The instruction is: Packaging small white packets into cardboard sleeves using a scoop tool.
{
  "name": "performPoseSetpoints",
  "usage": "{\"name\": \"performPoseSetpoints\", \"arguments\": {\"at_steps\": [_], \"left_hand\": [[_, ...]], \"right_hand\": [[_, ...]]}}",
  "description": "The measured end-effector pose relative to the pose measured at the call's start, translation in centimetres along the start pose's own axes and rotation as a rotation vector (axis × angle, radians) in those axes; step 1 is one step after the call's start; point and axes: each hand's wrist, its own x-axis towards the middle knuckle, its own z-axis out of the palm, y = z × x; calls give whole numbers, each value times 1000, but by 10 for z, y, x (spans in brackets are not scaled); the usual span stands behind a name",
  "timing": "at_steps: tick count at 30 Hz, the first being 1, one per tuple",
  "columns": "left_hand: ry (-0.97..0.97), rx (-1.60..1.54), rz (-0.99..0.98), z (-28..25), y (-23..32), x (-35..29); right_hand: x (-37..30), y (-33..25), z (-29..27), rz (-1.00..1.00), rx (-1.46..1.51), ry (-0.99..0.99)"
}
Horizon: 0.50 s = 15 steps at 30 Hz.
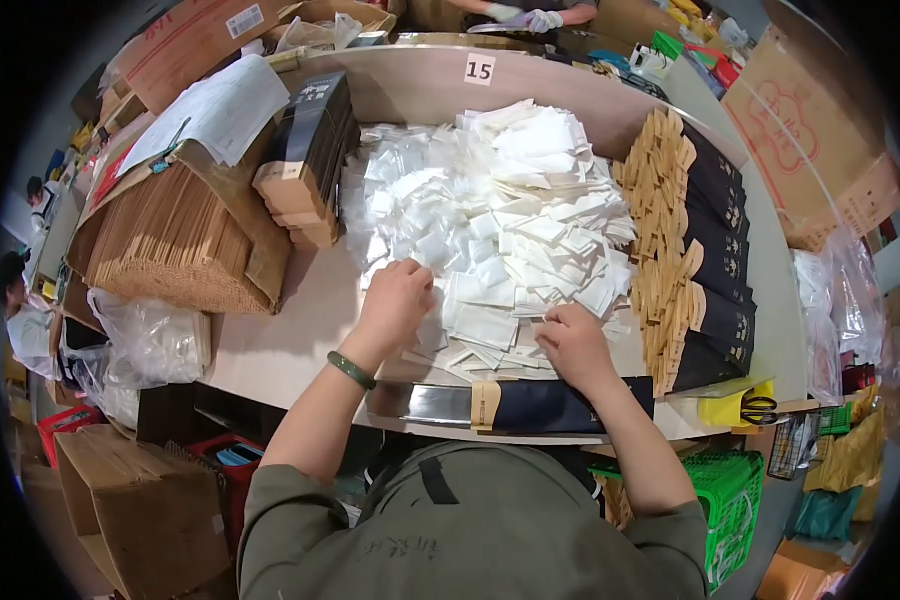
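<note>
Curling its fingers, your left hand (pixel 400 292) sits at the near left of the heap; your right hand (pixel 573 338), fingers bent, is at its near right. You cannot tell whether either grips anything. Between and beyond them lie the white packets (pixel 545 150), small, flat, oblong and overlapping at all angles, with crinkled clear packets (pixel 395 175) on the left. Below your hands, a long pack (pixel 540 408), silvery, tan and dark blue, follows the near edge, passing under your right forearm. To the right overlap black pouches (pixel 715 250) with tan ends; to the left stand black packs (pixel 315 130) and a carton (pixel 250 230) of brown sheets. Pale table (pixel 255 350) shows between carton and left forearm, giving sideways room. A raised panel (pixel 400 85) bounds the back; beyond it, a co-worker's gloved hands (pixel 530 18). Scissors (pixel 759 408) sit at the right corner.
</note>
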Motion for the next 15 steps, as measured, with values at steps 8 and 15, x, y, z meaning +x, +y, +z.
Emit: {"name": "performPoseSetpoints", "arguments": {"at_steps": [8, 15], "left_hand": [[26, 169, 317, -8, 1, 10], [-91, 175, 418, -8, 2, 27]], "right_hand": [[37, -26, 43, -68, -113, -174], [41, -35, 44, 40, -89, -191]]}}
